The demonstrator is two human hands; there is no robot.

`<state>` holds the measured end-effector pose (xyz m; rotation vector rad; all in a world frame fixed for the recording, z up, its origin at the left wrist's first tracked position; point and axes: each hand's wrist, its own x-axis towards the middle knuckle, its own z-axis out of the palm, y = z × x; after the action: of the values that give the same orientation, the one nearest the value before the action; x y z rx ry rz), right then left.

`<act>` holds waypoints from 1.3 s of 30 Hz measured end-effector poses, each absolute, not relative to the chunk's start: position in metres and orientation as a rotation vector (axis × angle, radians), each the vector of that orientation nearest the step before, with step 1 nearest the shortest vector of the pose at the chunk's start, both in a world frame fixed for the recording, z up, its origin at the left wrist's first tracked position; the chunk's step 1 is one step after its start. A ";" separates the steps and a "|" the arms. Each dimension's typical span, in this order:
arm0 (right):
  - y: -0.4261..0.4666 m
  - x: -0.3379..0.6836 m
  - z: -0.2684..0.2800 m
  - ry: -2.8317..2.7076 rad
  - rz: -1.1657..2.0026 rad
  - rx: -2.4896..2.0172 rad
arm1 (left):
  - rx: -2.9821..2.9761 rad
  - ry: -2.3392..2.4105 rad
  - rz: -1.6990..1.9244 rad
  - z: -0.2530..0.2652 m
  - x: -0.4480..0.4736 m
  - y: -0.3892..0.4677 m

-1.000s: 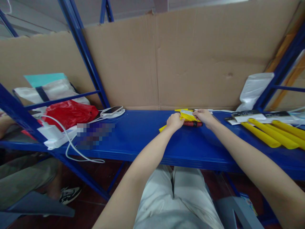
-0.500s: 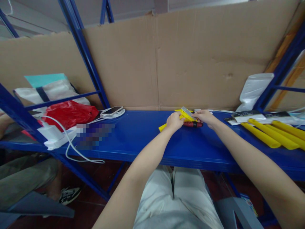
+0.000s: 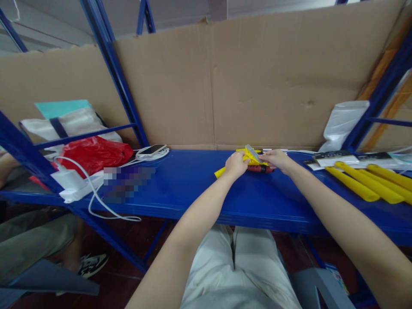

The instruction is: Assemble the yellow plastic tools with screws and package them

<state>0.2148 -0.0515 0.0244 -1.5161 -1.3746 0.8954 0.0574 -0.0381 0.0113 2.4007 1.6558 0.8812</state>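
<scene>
My left hand (image 3: 236,165) is closed around a long yellow piece (image 3: 220,172), whose end sticks out to the left of my fist. A flat grey plate (image 3: 252,152) rises from the yellow part between my hands; what kind of tool this is I cannot make out. My right hand (image 3: 275,159) has its fingers pinched at the right side of the same piece, near the plate's lower end. Just below lies a red and black handle-shaped tool (image 3: 260,169) on the blue shelf table (image 3: 193,189). Behind is a thin yellow item (image 3: 243,150), partly hidden.
Several yellow tubes (image 3: 357,184) lie at the right beside black-and-white packets (image 3: 337,158). A white plastic bag (image 3: 343,122) leans by the right post. At the left are a phone (image 3: 153,149), white cables, a power strip (image 3: 77,191) and a red bag (image 3: 96,151). Another person sits far left.
My right hand's fingers have shifted slightly on the yellow piece, and the grey plate has tilted a little. My left hand keeps its hold in the same place.
</scene>
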 end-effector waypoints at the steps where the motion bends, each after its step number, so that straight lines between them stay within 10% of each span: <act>1: -0.051 0.215 0.024 -1.383 0.901 -1.517 | 2.401 1.653 0.877 0.011 0.057 -0.038; 39: -0.054 0.221 0.032 -1.259 1.087 -1.370 | 2.898 1.313 0.642 0.014 0.058 -0.053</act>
<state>0.2206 -0.0539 0.0319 -1.3702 -1.2593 1.0865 0.0581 -0.0526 0.0143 2.8976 1.3127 0.6419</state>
